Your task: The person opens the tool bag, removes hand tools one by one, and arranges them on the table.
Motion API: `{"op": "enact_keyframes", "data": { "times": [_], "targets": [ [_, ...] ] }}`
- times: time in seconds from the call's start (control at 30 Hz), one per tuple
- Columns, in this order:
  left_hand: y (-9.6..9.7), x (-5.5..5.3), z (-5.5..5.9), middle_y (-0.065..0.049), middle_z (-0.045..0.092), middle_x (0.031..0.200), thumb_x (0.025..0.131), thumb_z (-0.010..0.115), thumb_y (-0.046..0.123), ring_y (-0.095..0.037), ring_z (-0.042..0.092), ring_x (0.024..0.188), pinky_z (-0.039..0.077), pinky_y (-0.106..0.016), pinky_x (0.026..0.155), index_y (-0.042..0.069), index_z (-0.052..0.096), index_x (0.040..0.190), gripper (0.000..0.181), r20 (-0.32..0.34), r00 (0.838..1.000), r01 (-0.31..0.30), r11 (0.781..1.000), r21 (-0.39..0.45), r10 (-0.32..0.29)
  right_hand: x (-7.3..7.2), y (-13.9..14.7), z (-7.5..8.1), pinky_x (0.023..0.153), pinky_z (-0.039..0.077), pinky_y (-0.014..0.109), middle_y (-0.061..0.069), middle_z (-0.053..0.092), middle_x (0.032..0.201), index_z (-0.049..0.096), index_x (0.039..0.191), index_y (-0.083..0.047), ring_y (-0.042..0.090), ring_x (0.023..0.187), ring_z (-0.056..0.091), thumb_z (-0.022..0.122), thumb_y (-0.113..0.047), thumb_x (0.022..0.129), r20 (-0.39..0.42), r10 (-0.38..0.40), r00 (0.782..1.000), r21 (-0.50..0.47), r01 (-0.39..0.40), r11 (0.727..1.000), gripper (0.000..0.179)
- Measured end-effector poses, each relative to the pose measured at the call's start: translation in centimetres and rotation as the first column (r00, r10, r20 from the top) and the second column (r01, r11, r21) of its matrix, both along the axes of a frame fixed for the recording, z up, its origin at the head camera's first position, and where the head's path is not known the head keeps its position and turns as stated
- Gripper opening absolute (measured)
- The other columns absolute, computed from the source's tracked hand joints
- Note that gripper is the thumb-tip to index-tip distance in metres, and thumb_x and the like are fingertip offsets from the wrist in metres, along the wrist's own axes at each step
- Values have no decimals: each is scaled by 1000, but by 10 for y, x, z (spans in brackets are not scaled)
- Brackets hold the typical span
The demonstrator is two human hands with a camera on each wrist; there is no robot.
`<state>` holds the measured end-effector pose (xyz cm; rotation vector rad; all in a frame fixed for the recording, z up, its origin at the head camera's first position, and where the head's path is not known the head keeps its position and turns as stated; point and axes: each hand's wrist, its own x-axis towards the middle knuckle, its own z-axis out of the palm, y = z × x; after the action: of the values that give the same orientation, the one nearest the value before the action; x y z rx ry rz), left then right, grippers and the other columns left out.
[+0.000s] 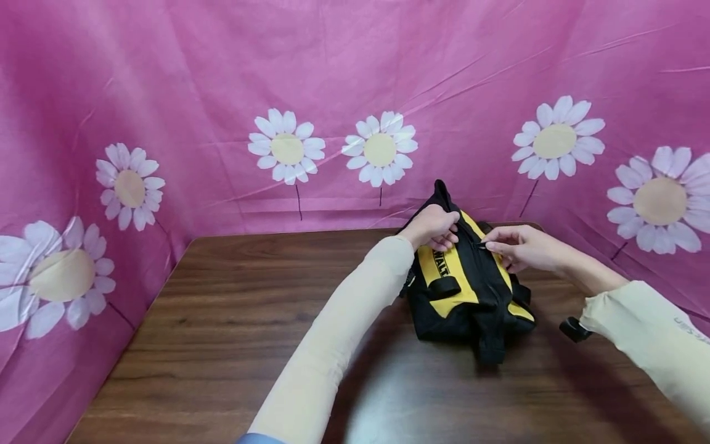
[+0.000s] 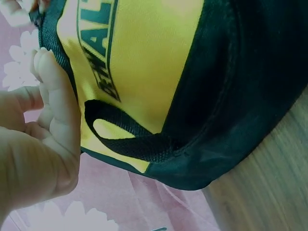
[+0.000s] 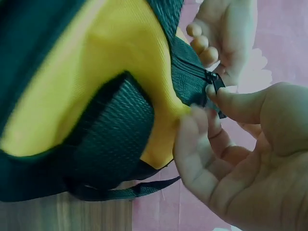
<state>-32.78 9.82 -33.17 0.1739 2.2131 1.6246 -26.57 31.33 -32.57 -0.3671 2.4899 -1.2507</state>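
A black and yellow tool bag (image 1: pixel 457 277) with DeWalt lettering stands on the table. My left hand (image 1: pixel 432 225) is at the bag's far upper side, fingers curved against its zipper edge (image 2: pixel 54 41); the grip itself is partly hidden. My right hand (image 1: pixel 518 246) pinches the black zipper pull (image 3: pixel 219 89) between thumb and index finger on the bag's top. In the right wrist view the left fingers (image 3: pixel 209 57) lie close beside the zipper. A webbing loop (image 2: pixel 127 139) sticks out from the yellow side panel.
The bag rests on a brown wooden table (image 1: pixel 233 320) near its back edge. Behind and beside the table hangs a pink cloth (image 1: pixel 199 92) printed with white daisies. A small black strap end (image 1: pixel 575 330) shows by the right sleeve (image 1: pixel 649 327).
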Motion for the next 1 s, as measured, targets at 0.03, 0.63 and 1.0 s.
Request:
{"op": "enact_keyframes", "data": {
  "times": [0.03, 0.63, 1.0],
  "targets": [
    [0, -1, -1, -8, 65, 62, 103, 48, 20, -14, 56, 46, 52, -26, 44, -2, 66, 90, 32, 3, 1000, 1, 1000, 10, -1, 4, 1, -1, 63, 59, 35, 12, 58, 84, 59, 124, 2, 19, 73, 59, 57, -18, 106, -11, 13, 1000, -2, -13, 1000, 27],
    [-6, 18, 16, -10, 74, 78, 96, 59, 48, -20, 66, 60, 60, -32, 62, 4, 71, 94, 46, 178, 948, 312, 891, -329, -265, 40, 8, -11, 81, 60, 30, 9, 68, 106, 65, 121, -2, 15, 91, 67, 57, -19, 106, -114, 41, 993, -28, -44, 999, 24],
    [-16, 17, -3, -9, 75, 86, 102, 48, 32, -16, 61, 61, 54, -28, 56, 7, 72, 92, 37, 282, 877, 418, 907, -45, -390, 55, 12, -15, 74, 48, 20, 2, 70, 100, 72, 114, -16, 9, 90, 60, 62, -17, 103, -331, 94, 939, 91, -67, 994, 15]
  ]
}}
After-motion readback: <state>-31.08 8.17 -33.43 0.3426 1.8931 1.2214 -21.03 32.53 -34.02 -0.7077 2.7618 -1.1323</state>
